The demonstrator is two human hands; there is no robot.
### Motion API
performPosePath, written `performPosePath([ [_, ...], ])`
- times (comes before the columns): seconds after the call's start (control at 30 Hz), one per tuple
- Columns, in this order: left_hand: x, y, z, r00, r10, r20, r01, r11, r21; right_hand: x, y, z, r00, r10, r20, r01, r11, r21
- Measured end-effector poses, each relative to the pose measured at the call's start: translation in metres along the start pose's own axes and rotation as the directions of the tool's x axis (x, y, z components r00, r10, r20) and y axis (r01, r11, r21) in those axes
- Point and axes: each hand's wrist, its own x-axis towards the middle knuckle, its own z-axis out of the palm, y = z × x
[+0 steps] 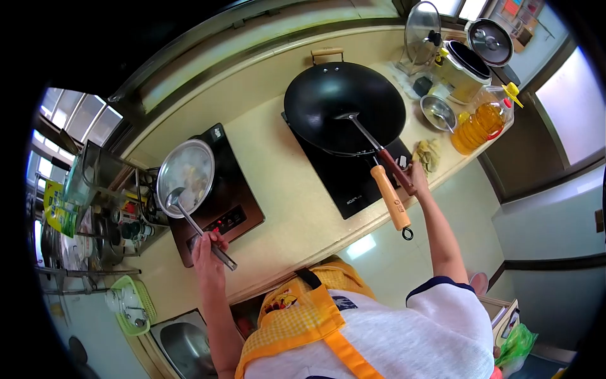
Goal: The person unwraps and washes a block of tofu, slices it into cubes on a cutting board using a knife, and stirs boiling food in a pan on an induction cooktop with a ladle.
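Note:
My left hand point(210, 248) is closed around the handle of a metal ladle point(187, 213). The ladle's bowl rests inside a steaming metal pot point(208, 165) with pale food in it, on the left induction cooker point(243, 218). To the right, a black wok point(309, 101) with a light wooden handle point(390, 197) sits over a second black cooker point(353, 199). A spatula point(372, 140) leans in the wok, its reddish-brown handle sticking out. My right hand point(417, 176) is at the near right of that cooker, beside the spatula handle and a yellowish cloth point(427, 156); its fingers are mostly hidden.
At the back right are an oil bottle point(478, 131), a metal bowl point(438, 112), a rice cooker point(463, 76) with its lid raised, and a glass lid point(421, 31). A rack point(95, 208) with jars, a green basket point(145, 294) and a sink point(188, 346) line the left.

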Motion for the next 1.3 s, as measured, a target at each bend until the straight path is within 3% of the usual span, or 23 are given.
performPosePath([
  [0.07,-0.001,0.000,0.000,1.000,0.002,-0.005,-0.002,1.000,0.001,-0.004,0.025,-0.001,0.986,-0.154,0.060,0.159,0.982,-0.098],
  [0.13,-0.003,0.001,0.000,1.000,0.004,-0.014,-0.004,1.000,0.000,0.006,0.013,-0.032,0.924,-0.035,0.381,0.120,0.972,-0.200],
  [0.2,-0.001,0.000,-0.004,0.999,-0.008,-0.040,0.008,1.000,0.003,0.022,0.082,-0.006,0.957,-0.165,0.239,0.246,0.898,-0.366],
  [0.27,-0.001,0.002,-0.007,0.999,-0.031,-0.040,0.032,0.999,0.030,0.015,0.080,-0.020,0.996,-0.090,0.001,0.084,0.926,-0.369],
  [0.33,0.001,0.002,-0.011,0.999,-0.032,-0.040,0.034,0.998,0.050,-0.008,0.054,-0.043,0.956,-0.274,-0.103,0.205,0.878,-0.433],
  [0.4,0.003,0.000,-0.016,0.999,-0.041,-0.035,0.043,0.999,0.034,-0.037,0.028,-0.044,0.938,-0.217,-0.272,0.138,0.949,-0.282],
  [0.47,0.006,0.000,-0.018,0.997,-0.070,-0.039,0.071,0.997,0.033,-0.086,0.015,-0.037,0.958,-0.119,-0.260,0.103,0.992,-0.074],
  [0.53,0.010,-0.001,-0.022,0.998,-0.065,0.002,0.065,0.996,0.059,-0.144,-0.025,-0.025,0.973,-0.199,-0.116,0.220,0.953,0.209],
  [0.57,0.012,-0.002,-0.022,0.998,-0.053,0.027,0.050,0.995,0.081,-0.170,-0.055,-0.012,0.992,-0.054,0.111,0.020,0.958,0.286],
  [0.6,0.014,-0.002,-0.020,0.998,-0.043,0.054,0.037,0.994,0.102,-0.185,-0.092,-0.005,0.947,-0.308,0.087,0.259,0.898,0.355],
  [0.7,0.017,-0.008,-0.013,0.996,-0.066,0.064,0.059,0.993,0.097,-0.204,-0.229,0.001,0.808,-0.560,0.181,0.311,0.667,0.677],
  [0.73,0.018,-0.012,-0.010,0.994,-0.064,0.083,0.056,0.993,0.102,-0.203,-0.266,0.006,0.751,-0.650,0.111,0.424,0.605,0.674],
  [0.8,0.018,-0.018,-0.001,0.996,-0.065,0.059,0.063,0.997,0.042,-0.192,-0.331,0.009,0.652,-0.758,0.006,0.497,0.433,0.752],
  [0.87,0.018,-0.017,0.003,0.997,-0.038,0.072,0.037,0.999,0.009,-0.177,-0.375,0.012,0.538,-0.834,-0.122,0.608,0.283,0.742],
  [0.93,0.018,-0.013,0.002,0.995,-0.074,0.065,0.083,0.986,-0.143,-0.160,-0.399,0.016,0.374,-0.911,-0.173,0.754,0.191,0.629],
  [0.97,0.018,-0.005,0.001,0.995,-0.072,0.062,0.082,0.980,-0.183,-0.156,-0.410,0.017,0.286,-0.940,-0.188,0.812,0.133,0.569],
  [1.07,0.021,0.009,-0.009,0.999,-0.008,0.042,0.016,0.982,-0.190,-0.152,-0.440,0.007,0.156,-0.985,-0.071,0.880,0.106,0.464],
  [1.1,0.022,0.013,-0.014,0.999,0.023,0.038,-0.016,0.985,-0.171,-0.152,-0.448,0.014,0.100,-0.986,-0.136,0.915,0.037,0.403],
  [1.3,0.032,0.016,-0.041,0.998,0.056,0.029,-0.050,0.981,-0.186,-0.157,-0.481,0.032,0.023,-0.980,-0.197,0.932,-0.050,0.359],
])
